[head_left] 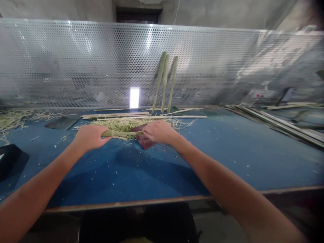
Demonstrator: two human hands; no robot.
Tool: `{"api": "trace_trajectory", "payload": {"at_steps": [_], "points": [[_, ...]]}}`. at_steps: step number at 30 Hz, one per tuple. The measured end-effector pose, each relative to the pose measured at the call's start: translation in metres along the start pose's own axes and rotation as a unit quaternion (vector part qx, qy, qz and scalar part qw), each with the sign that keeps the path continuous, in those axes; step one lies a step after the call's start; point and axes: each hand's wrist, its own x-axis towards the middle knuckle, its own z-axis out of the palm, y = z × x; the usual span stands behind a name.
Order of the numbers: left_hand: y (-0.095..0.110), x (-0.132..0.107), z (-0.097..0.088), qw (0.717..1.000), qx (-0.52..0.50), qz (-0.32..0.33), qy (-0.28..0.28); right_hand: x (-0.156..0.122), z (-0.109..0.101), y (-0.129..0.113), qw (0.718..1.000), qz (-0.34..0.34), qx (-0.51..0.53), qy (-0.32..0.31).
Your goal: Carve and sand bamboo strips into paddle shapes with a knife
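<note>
A pale green bamboo stick [124, 133] is stretched level between my two hands, above the blue tabletop. My left hand [91, 136] is closed around its thicker left end. Toward the right end, the fingers of my right hand [160, 131] are closed on the thinner part. A reddish-brown sheet that looks like sandpaper [146, 141] shows beside and below my right fingers; whether they pinch it too, I cannot tell. Behind the stick lies a heap of thin green shavings [121, 125].
Three similar sticks [164, 81] lean against the perforated metal panel [96, 60]. Flat bamboo strips [116, 115] lie behind the shavings. More shavings [17, 119] and a dark sheet [62, 123] are at left, above a black object [11, 160]. Long strips [278, 123] lie at right.
</note>
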Motion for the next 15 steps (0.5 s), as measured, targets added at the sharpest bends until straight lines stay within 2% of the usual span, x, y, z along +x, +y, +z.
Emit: {"api": "trace_trajectory", "payload": {"at_steps": [8,15], "points": [[0.0014,0.0014,0.0006,1.0,0.0,0.002,-0.011,0.0016,0.0008,-0.0024,0.999,-0.018,-0.024,-0.024],[0.0013,0.0016,0.0012,1.0,-0.003,0.003,-0.01,0.0037,0.0005,-0.0038,0.999,0.001,-0.023,-0.036]]}}
